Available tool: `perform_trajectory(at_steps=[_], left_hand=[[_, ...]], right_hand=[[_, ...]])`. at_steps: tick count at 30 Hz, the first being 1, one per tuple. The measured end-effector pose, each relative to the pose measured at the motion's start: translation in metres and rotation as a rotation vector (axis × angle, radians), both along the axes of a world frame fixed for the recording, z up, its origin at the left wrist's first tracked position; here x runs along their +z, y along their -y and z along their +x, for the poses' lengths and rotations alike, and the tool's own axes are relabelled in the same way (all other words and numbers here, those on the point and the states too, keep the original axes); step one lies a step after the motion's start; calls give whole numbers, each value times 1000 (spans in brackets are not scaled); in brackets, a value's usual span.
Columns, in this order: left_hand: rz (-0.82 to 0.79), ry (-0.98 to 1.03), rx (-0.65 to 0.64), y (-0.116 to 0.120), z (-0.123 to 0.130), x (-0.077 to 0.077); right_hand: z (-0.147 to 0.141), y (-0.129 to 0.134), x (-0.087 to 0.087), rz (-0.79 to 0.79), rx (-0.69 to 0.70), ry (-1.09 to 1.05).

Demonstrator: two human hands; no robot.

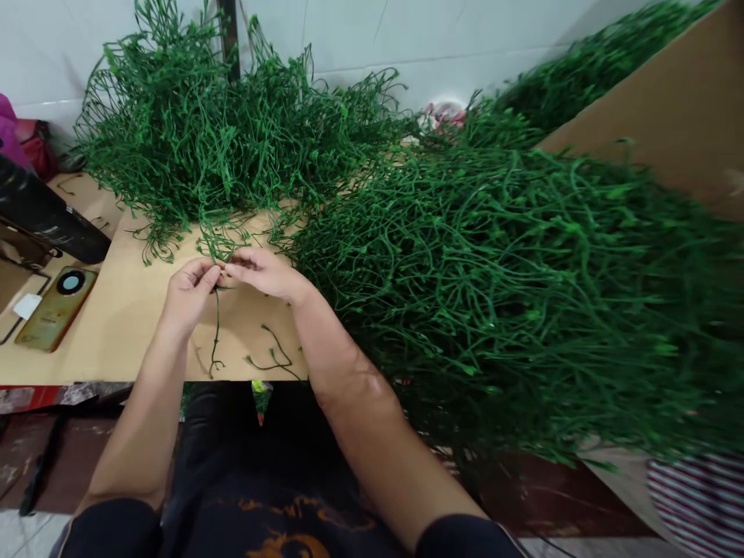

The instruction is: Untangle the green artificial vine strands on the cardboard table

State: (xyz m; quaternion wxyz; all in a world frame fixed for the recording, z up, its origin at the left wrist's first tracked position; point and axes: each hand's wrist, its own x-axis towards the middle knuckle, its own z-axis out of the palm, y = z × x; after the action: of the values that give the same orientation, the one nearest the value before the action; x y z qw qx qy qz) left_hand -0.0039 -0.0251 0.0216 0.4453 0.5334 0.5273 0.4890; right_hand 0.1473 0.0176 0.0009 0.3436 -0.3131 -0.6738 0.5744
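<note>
Both hands meet above the cardboard-coloured tabletop [133, 310]. My left hand [191, 285] pinches a thin green plastic stem [217, 325], whose lower end hangs toward the table's front edge. Touching the same spot from the right, my right hand [259, 273] has its thumb and fingers closed on the stem. Forked green tips spread out just above the fingers. Loose stem pieces [279, 360] lie right of the hanging stem. Behind the hands stands a tall heap of green stems [191, 132], and a larger heap [494, 271] fills the right side.
A phone [56, 308] and a black cylinder [52, 209] lie at the left, near a red bag [36, 147]. A cardboard flap [656, 116] rises at the back right. Striped cloth [697, 496] shows at the lower right.
</note>
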Motion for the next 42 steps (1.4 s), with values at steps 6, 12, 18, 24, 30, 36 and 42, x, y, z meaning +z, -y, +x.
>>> perform_trajectory(at_steps=[6,12,18,24,30,36,42], left_hand=[[128,-686,35,6,6,-11],[172,-903,73,7,9,-9],[209,-1004,-37,5,21,-16],[403,-1044,-177,7,21,-21],[434,-935,-158,13,6,-15],[288,-689,109,-8,-17,-8],[186,-484,-16,-15,-12,-3]], right_hand=[[-4,3,-5,-76,-125,71],[0,11,7,98,-652,343],[-2,11,9,67,-451,332],[0,-1,-3,-47,-424,196],[1,-2,-1,-27,-394,265],[0,3,7,-87,-173,39],[-1,1,3,-254,-113,-157]])
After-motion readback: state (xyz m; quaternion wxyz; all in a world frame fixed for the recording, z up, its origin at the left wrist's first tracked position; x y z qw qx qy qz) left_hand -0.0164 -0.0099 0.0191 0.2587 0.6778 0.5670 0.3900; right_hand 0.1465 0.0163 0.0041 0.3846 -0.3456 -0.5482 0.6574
